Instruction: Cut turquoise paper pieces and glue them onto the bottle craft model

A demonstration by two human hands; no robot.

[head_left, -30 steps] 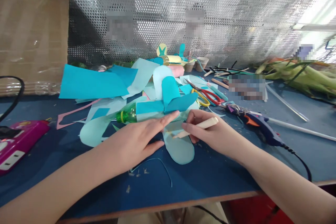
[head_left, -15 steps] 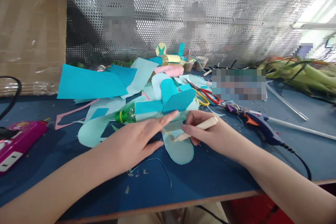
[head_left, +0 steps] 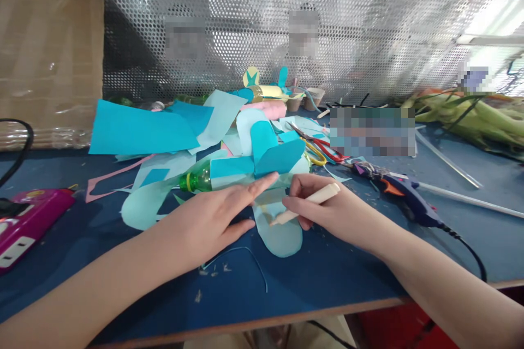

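Note:
My right hand (head_left: 309,200) is closed around a cream marker pen (head_left: 321,195). The pen's tip meets a rounded pale blue paper piece (head_left: 282,237), which carries faint yellowish strokes. My left hand (head_left: 229,204) lies with fingers stretched out at the paper's left edge, its index fingertip by a bright blue paper flap (head_left: 280,155). That flap rises from a green plastic bottle (head_left: 197,180) lying on its side, wrapped in blue and pale blue paper. A large pale paper wing (head_left: 141,208) extends from the bottle's near left side.
Scissors with red and yellow handles (head_left: 327,151) lie behind my right hand. A dark blue glue gun (head_left: 405,196) rests to the right, near clear sticks (head_left: 470,200). Blue paper sheets (head_left: 143,130), a magenta power strip (head_left: 36,221) and a cardboard box (head_left: 53,60) occupy the left.
The pen tip has shifted slightly down on the pale blue paper, with my right hand tilting a little. My left hand stays in place.

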